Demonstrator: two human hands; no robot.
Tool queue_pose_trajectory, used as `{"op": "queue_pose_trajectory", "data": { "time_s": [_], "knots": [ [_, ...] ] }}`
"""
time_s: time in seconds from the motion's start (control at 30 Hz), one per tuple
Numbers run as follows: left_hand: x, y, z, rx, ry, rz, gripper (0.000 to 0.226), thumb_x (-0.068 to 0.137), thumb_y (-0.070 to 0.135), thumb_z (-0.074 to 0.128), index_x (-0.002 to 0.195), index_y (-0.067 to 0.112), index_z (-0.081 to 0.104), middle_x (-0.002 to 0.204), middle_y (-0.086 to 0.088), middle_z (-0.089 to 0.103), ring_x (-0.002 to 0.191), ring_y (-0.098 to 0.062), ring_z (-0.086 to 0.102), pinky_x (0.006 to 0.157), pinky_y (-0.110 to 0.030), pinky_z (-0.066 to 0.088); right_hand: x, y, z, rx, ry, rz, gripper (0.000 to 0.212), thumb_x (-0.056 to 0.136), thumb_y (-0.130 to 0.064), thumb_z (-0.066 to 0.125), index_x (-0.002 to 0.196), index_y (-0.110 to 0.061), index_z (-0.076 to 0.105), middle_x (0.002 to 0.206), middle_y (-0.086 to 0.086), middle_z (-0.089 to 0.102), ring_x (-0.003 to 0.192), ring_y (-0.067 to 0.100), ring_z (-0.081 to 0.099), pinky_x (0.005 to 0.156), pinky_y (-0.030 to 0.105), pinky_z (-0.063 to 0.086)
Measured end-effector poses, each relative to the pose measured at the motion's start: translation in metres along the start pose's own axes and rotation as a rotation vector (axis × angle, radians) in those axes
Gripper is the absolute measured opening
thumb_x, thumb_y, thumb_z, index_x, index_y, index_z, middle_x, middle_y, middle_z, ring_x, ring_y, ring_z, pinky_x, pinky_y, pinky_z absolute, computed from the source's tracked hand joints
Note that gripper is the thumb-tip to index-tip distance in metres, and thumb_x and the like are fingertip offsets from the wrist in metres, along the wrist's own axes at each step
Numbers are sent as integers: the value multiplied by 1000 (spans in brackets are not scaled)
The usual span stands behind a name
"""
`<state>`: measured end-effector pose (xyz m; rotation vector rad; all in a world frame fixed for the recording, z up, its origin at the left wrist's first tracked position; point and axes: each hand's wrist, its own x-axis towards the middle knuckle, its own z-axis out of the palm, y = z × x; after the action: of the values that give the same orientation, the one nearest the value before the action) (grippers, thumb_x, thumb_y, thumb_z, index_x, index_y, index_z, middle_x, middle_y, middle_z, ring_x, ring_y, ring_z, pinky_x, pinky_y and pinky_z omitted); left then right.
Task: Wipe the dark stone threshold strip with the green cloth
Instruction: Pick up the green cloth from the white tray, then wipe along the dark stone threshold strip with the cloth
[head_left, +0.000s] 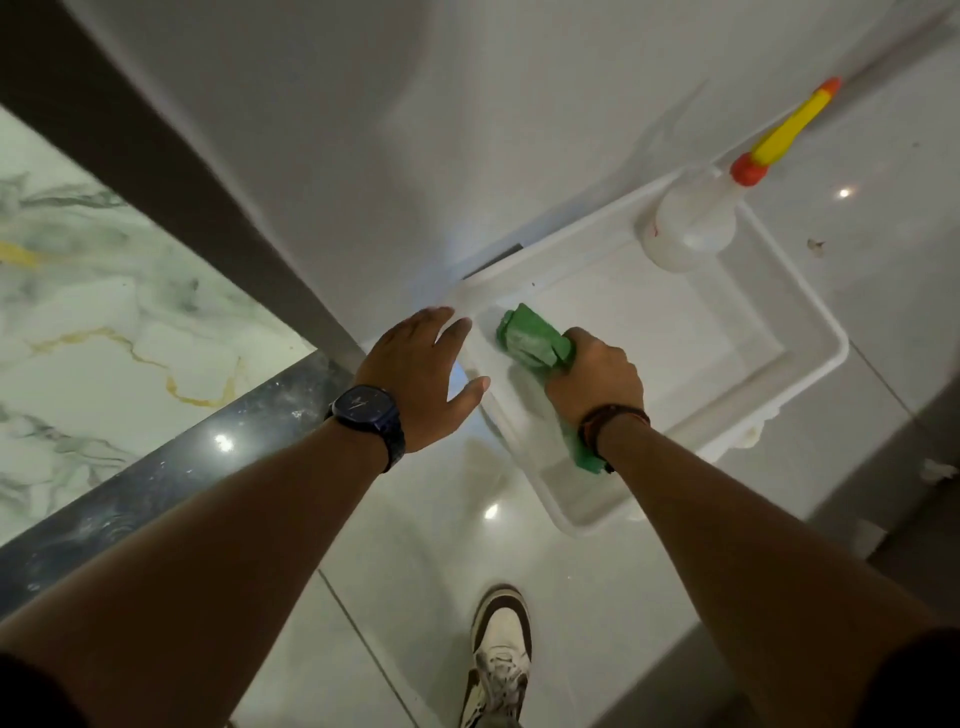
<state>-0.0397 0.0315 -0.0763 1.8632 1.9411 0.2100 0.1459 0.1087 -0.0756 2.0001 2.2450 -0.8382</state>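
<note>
The fingers of the right hand (592, 376) are curled tight around a bunched green cloth (530, 343); one wad pokes out beyond the knuckles and a tail trails back under the wrist, past a dark beaded bracelet (613, 421). The fingers of the left hand (415, 374) are spread and loose, grasping nothing, palm down just left of the cloth, with a dark square-faced wristwatch (366, 410) on that wrist.

Both hands are over the near left corner of a shallow white plastic tray (810, 364) on the pale glossy floor tiles. Whether the left fingertips touch the tray rim or hover above it is hard to judge from this angle. At the tray's far right corner stands a translucent squeeze bottle with a red and yellow nozzle (691, 228).

The dark polished stone threshold strip (156, 483) runs along the left, between the veined marble floor (93, 312) and the plain tiles, speckled with pale dust; the cloth is well apart from it, so wiping has not begun.

To do this well, the cloth should probably be refolded into a flat pad, carried left to the strip, and drawn along its length in overlapping strokes from the far end to the near, with the left hand bracing on the floor. A brown and white sneaker (501, 660) stands near, clear of the strip.
</note>
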Motion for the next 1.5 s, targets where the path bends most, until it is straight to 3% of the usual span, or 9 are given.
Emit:
{"op": "queue_pose_trajectory", "data": {
  "time_s": [0.2,0.37,0.57,0.83,1.0,1.17,1.27,1.37,1.5],
  "knots": [
    [-77,-56,-78,8,-22,51,52,88,42,61,130,13,52,133,-9,54,118,-31,52,94,-43,46,-63,-85,-14,683,-353,78,13,79,-10,64,86,-21,65,83,3,71,76,22,67,62,29,54],
    [-166,-152,-106,-38,109,-129,44,83,34,69,120,12,61,125,-12,60,111,-37,56,87,-45,49,-114,-188,59,715,-545,0,17,81,-7,70,87,-22,65,82,-2,70,71,11,69,59,21,54],
    [-251,-302,-23,-40,78,-458,74,79,55,60,141,18,42,149,-10,41,134,-32,38,105,-48,38,-99,-258,222,270,-549,-241,22,82,-12,60,103,-14,66,96,12,70,89,29,65,80,37,54],
    [-260,-438,156,45,29,-589,100,72,76,57,150,24,22,158,-6,26,141,-28,28,112,-45,31,-4,-269,398,-201,-106,-805,36,68,4,61,97,-16,71,92,14,69,92,38,60,79,43,47],
    [-222,-494,229,65,-25,-591,121,61,90,47,152,24,2,162,-5,12,146,-26,16,118,-44,21,46,-235,496,-391,-413,-949,47,84,3,53,130,-11,52,146,24,38,136,38,34,111,38,23],
    [-208,-515,273,119,-74,-541,136,48,102,34,152,26,-8,163,-1,-1,148,-24,3,121,-44,10,70,-194,515,-808,-482,-1324,64,84,-19,56,143,-11,34,158,13,20,146,29,15,120,43,11],
    [-215,-514,294,100,-16,-566,138,43,106,21,149,28,-20,162,2,-11,148,-22,-10,121,-47,1,66,-195,497,-690,-544,-1263,66,74,-34,52,135,-11,43,149,16,38,137,31,34,115,48,26],
    [-217,-507,305,87,65,-595,134,45,107,18,147,29,-23,162,4,-14,147,-21,-16,120,-49,-4,52,-208,511,-463,-324,-1120,58,84,-46,37,129,-11,48,131,18,50,120,33,45,100,51,41],
    [-213,-504,315,77,157,-608,135,48,106,24,153,26,-8,163,2,-3,148,-22,-10,120,-51,-4,43,-221,562,-391,-129,-512,78,92,-63,22,152,-16,3,160,18,-2,147,32,-6,119,51,1]
  ]
}}
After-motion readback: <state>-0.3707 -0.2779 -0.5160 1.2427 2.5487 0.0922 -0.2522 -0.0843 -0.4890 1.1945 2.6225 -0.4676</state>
